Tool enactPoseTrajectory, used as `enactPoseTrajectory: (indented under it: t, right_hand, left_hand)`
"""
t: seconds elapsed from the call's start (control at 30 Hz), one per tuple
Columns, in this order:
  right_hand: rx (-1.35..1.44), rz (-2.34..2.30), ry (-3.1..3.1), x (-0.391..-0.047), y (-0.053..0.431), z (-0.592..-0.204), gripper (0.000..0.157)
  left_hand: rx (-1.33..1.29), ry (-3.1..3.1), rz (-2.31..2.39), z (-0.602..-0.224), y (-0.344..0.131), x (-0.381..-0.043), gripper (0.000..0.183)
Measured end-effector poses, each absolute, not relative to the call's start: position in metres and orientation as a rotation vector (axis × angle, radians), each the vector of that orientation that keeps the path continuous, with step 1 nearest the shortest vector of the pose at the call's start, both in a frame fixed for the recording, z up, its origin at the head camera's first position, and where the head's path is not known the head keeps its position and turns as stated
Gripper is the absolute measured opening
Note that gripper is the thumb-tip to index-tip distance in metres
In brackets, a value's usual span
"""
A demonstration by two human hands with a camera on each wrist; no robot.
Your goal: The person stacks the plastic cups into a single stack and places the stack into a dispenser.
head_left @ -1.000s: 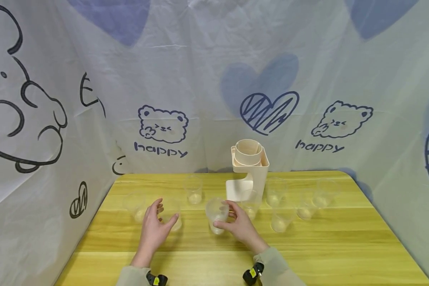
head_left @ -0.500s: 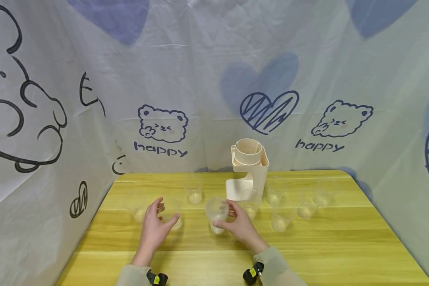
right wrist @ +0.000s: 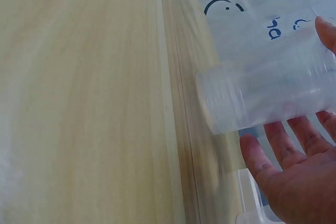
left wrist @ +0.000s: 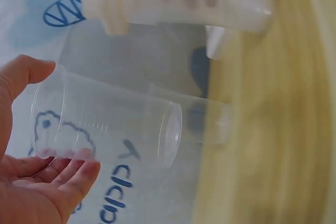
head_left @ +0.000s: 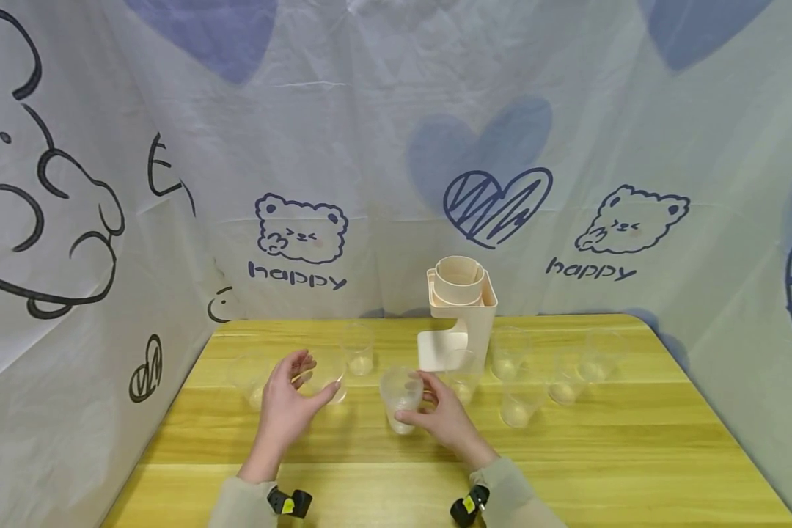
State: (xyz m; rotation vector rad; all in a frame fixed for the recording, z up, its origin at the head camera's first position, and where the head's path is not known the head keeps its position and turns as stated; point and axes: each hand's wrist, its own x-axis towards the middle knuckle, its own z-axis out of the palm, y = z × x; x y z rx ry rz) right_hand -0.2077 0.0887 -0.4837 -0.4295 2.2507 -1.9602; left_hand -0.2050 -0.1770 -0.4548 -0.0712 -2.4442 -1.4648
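My left hand (head_left: 287, 402) holds a clear plastic cup (left wrist: 121, 116) near its rim, thumb on one side and fingers on the other. In the left wrist view the cup's base is apart from the wooden table (left wrist: 278, 129). To the right, my right hand (head_left: 445, 422) grips a stack of nested clear cups (right wrist: 268, 87), which stands upright in the head view (head_left: 401, 400). Thumb and fingers lie on opposite sides of the stack. A gap separates the single cup from the stack.
A cream cup holder (head_left: 478, 323) with a round top stands at the back. Several clear cups stand to the right, such as a front cup (head_left: 516, 411). Others stand behind (head_left: 359, 359) and left (head_left: 256, 392) of my left hand. A printed cloth (head_left: 383, 147) hangs behind the table.
My left hand has lifted its cup and shifted slightly forward and to the right with it. The right hand and its stack have stayed nearly still.
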Motion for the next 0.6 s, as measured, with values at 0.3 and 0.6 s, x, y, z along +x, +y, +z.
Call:
enactPoseTrajectory:
  t: [0.3, 0.6]
  right_hand:
    - [-0.462, -1.976, 2.183, -0.211, 0.094, -0.490, 0.068]
    - [-0.502, -1.933, 2.148, -0.228, 0.100, -0.523, 0.076]
  left_hand:
    - [-0.248, -2.365, -1.511, -0.432, -0.168, -0.206, 0.069]
    - [-0.387, -2.270, -1.595, -0.421, -0.157, -0.208, 0.069]
